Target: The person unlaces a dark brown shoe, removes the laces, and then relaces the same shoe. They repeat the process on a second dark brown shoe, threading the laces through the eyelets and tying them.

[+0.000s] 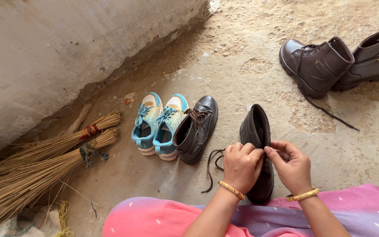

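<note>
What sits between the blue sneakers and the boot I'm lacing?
In the head view, one dark brown boot with tied laces stands between the blue sneakers and the boot being laced.

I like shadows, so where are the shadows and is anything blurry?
Head view: soft daylight, no glare; sharp all over; a dark shadow runs along the wall foot, small ones lie under the boots; the hands shade the boot they lace.

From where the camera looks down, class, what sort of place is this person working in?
Probably a yard or porch floor of a home, beside a wall. The rough concrete floor is dusty, straw brooms lie along the plastered wall, and both hands, left hand and right hand, work the lace of a dark boot.
</note>
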